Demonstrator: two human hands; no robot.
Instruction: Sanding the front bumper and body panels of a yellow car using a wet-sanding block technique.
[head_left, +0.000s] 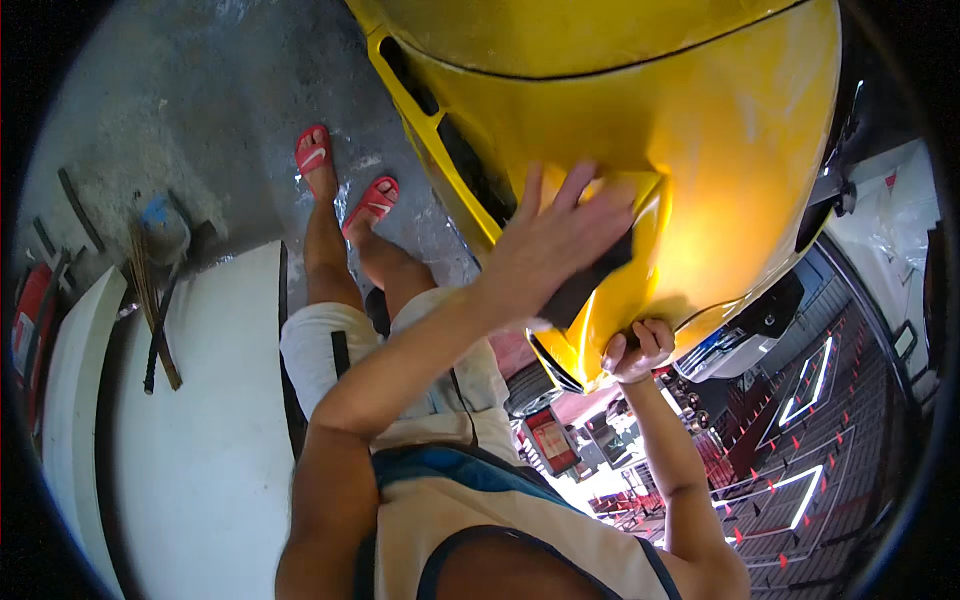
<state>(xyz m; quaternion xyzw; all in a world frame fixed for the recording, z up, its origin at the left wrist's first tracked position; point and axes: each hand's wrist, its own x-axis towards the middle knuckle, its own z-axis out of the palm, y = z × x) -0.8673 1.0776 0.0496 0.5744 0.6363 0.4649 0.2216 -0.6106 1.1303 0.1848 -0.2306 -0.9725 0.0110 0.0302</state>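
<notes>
A glossy yellow car body panel (735, 200) curves across the upper middle and right. My left hand (575, 225) reaches over it with fingers spread, slightly smeared by motion. Beneath that hand lies a dark angular patch (602, 278); whether it is an opening in the panel or a separate dark piece I cannot make out. My right hand (643, 350) is at the panel's lower edge, its fingers curled against it beside a raised, shiny ridge (650, 225). A small dark gap shows by the right fingers.
Large white panels (205, 430) stand at the left, with a stick broom (150, 310) leaning there. My feet in red slides (372, 203) are on the wet-looking grey floor (235, 110). A white vehicle (730, 355) and bright light strips (805, 497) appear at lower right.
</notes>
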